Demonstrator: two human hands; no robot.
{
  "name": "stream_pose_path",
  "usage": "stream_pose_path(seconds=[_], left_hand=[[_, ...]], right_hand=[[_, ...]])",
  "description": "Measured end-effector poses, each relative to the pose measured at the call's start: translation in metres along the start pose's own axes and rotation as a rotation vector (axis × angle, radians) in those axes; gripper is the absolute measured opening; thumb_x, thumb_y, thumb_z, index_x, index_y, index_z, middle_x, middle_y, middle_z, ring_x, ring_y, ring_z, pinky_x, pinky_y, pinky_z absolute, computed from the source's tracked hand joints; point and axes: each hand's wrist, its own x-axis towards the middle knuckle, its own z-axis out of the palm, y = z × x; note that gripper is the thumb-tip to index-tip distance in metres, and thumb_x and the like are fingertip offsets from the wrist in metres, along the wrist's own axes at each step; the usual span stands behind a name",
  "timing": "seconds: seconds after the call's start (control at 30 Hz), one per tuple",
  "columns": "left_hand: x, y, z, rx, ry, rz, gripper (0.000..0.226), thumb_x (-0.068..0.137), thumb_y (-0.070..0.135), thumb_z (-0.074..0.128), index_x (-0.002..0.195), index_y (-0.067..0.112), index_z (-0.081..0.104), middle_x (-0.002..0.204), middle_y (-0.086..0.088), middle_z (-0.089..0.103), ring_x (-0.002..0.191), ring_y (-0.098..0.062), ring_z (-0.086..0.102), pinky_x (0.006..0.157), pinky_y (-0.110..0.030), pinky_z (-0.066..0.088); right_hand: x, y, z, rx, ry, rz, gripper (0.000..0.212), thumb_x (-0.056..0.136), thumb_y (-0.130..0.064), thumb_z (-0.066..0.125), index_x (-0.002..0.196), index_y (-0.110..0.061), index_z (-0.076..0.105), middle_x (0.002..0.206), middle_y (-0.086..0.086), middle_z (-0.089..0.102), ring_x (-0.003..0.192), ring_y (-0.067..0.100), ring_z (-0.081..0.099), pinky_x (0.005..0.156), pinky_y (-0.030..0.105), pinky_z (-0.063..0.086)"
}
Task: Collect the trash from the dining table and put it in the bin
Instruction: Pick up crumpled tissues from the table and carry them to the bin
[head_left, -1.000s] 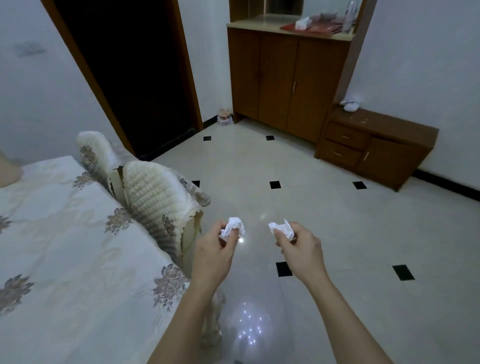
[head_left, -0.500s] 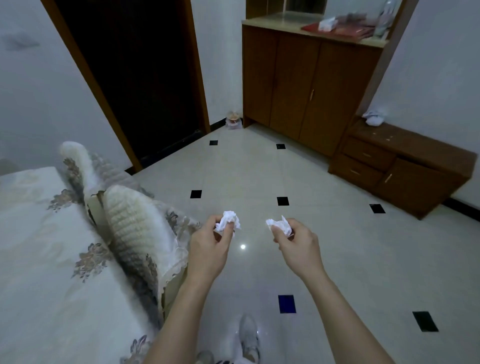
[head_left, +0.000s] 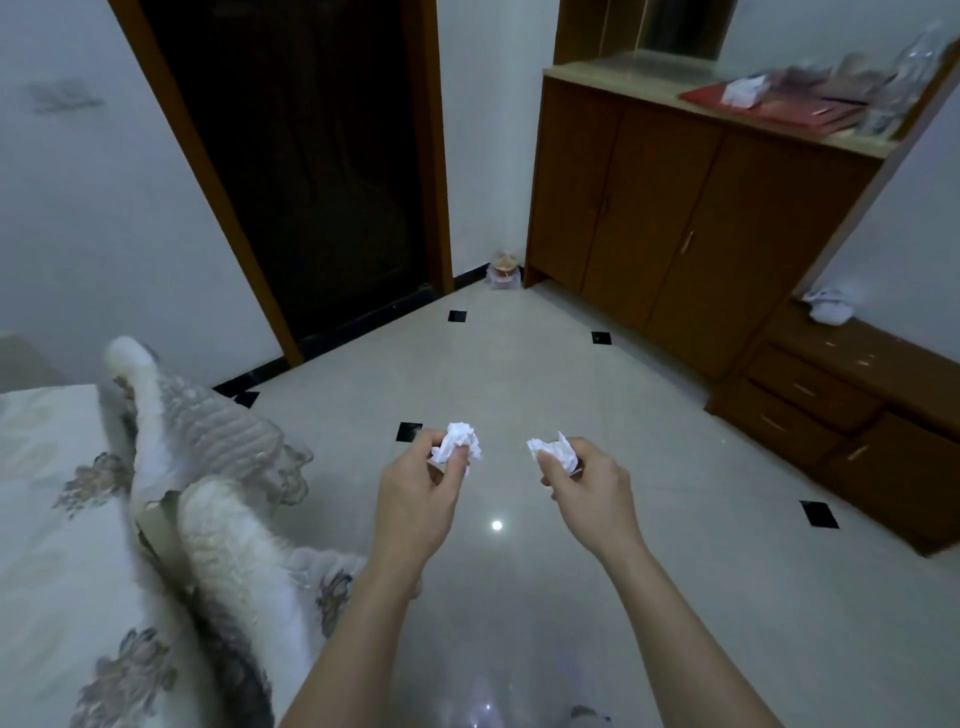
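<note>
While both hands hang over the floor (head_left: 519, 597) to the right of the table (head_left: 47, 519), the left hand (head_left: 415, 499) has its fingers (head_left: 454, 467) curled narrow, pinching the left tissue wad (head_left: 460, 439) at their tips. The right hand (head_left: 587, 493) pinches the right tissue wad (head_left: 553, 452) likewise, farther from the table; the wads are apart. Fingers hide each wad's underside. The frame edge cuts the table off. Two covered chairs (head_left: 218, 447) stand against it, blurred. Far beyond the table, a small corner object (head_left: 503, 270) is too blurred to tell.
</note>
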Motion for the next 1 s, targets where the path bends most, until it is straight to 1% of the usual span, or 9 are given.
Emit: stream_pose_path(seconds=[0.1,0.2,0.33,0.47,0.6,0.7,0.83,0.93,1.0], left_hand=[[0.032,-0.014,0.006,0.016,0.021,-0.020,0.015,0.094,0.039,0.058,0.079,0.036,0.057,0.063,0.002,0.061,0.050,-0.013,0.050,0.047,-0.014,0.036],[0.068,-0.027,0.012,0.031,0.055,-0.047,0.014,0.094,0.036,0.059,0.080,0.036,0.058,0.060,-0.002,0.060,0.052,-0.019,0.050,0.048,-0.020,0.036],[0.128,-0.042,0.020,0.072,0.118,-0.106,0.012,0.092,0.039,0.059,0.080,0.037,0.058,0.060,-0.003,0.060,0.053,-0.017,0.051,0.049,-0.022,0.038],[0.200,-0.052,0.030,0.107,0.185,-0.158,0.011,0.093,0.040,0.058,0.083,0.035,0.059,0.061,-0.005,0.061,0.054,-0.018,0.052,0.052,-0.031,0.042],[0.273,-0.054,0.038,0.143,0.248,-0.181,0.010,0.093,0.041,0.057,0.085,0.037,0.060,0.065,0.000,0.064,0.060,-0.015,0.057,0.053,-0.026,0.043],[0.318,-0.056,0.034,0.176,0.316,-0.208,0.010,0.094,0.042,0.055,0.086,0.037,0.059,0.068,0.001,0.065,0.061,-0.015,0.057,0.052,-0.024,0.042],[0.356,-0.062,0.018,0.202,0.416,-0.254,0.011,0.094,0.044,0.054,0.087,0.037,0.059,0.068,0.003,0.065,0.062,-0.011,0.056,0.052,-0.026,0.041],[0.376,-0.068,0.005,0.218,0.489,-0.276,0.010,0.094,0.040,0.055,0.087,0.034,0.060,0.066,0.004,0.064,0.061,-0.011,0.056,0.051,-0.022,0.040],[0.383,-0.074,-0.002,0.222,0.523,-0.277,0.011,0.095,0.038,0.056,0.086,0.034,0.060,0.061,0.003,0.060,0.055,-0.010,0.052,0.048,-0.017,0.037]], right_hand=[[0.040,0.000,0.016,0.000,-0.044,0.002,0.031,0.087,-0.052,0.064,0.085,-0.021,0.067,0.075,-0.012,0.071,0.074,0.007,0.068,0.067,0.025,0.047],[0.085,-0.004,0.037,-0.006,-0.089,-0.001,0.027,0.087,-0.051,0.064,0.092,-0.025,0.069,0.072,-0.009,0.071,0.073,0.010,0.068,0.067,0.025,0.047],[0.157,-0.013,0.064,-0.003,-0.161,-0.020,0.025,0.085,-0.054,0.062,0.083,-0.030,0.066,0.074,-0.012,0.072,0.072,0.008,0.068,0.067,0.024,0.045],[0.241,-0.033,0.090,-0.013,-0.256,-0.068,0.029,0.087,-0.049,0.063,0.102,-0.026,0.070,0.093,-0.004,0.075,0.080,0.014,0.069,0.077,0.032,0.054],[0.323,-0.057,0.115,-0.056,-0.355,-0.125,0.032,0.088,-0.051,0.061,0.088,-0.020,0.067,0.092,-0.004,0.075,0.077,0.014,0.068,0.075,0.036,0.056],[0.371,-0.074,0.136,-0.084,-0.433,-0.174,0.036,0.086,-0.054,0.059,0.077,-0.019,0.062,0.094,-0.009,0.071,0.075,0.001,0.065,0.066,0.028,0.049],[0.412,-0.095,0.169,-0.096,-0.533,-0.229,0.039,0.085,-0.056,0.058,0.073,-0.019,0.059,0.103,-0.006,0.072,0.072,0.000,0.065,0.063,0.020,0.050],[0.434,-0.110,0.196,-0.087,-0.593,-0.272,0.045,0.083,-0.057,0.057,0.073,-0.013,0.058,0.113,-0.005,0.073,0.073,0.004,0.065,0.068,0.034,0.053],[0.446,-0.120,0.215,-0.083,-0.635,-0.287,0.047,0.083,-0.055,0.057,0.075,-0.009,0.057,0.113,-0.006,0.073,0.072,0.005,0.065,0.067,0.036,0.053]])
